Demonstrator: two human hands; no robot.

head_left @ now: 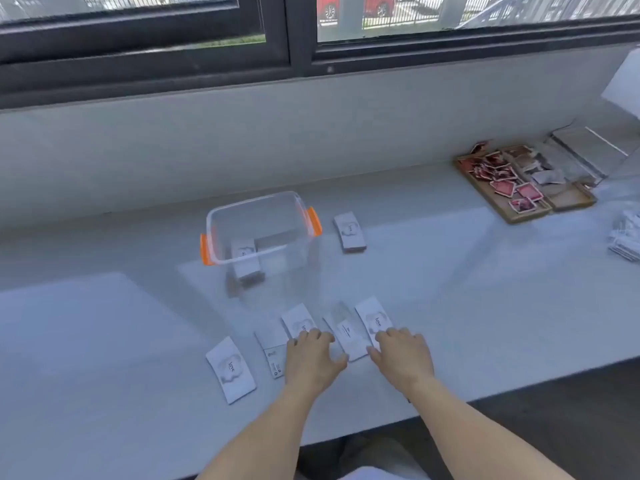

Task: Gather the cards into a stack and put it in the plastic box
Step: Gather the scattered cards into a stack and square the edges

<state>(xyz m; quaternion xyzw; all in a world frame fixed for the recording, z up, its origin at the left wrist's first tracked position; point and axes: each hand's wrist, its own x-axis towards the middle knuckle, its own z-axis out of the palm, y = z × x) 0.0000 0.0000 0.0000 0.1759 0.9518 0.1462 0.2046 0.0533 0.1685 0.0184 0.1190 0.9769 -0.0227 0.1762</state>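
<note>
— Where are my hands?
— Left hand and right hand lie flat, grip released, on the cards spread on the desk.
— The box?
— The plastic box stands behind them, a small stack inside.

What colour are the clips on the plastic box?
Orange, on the clear plastic box; the head view shows one clip on each side.

L hand + R hand: both palm-down, fingers spread, side by side, forearms bare, extended fwd.
</note>
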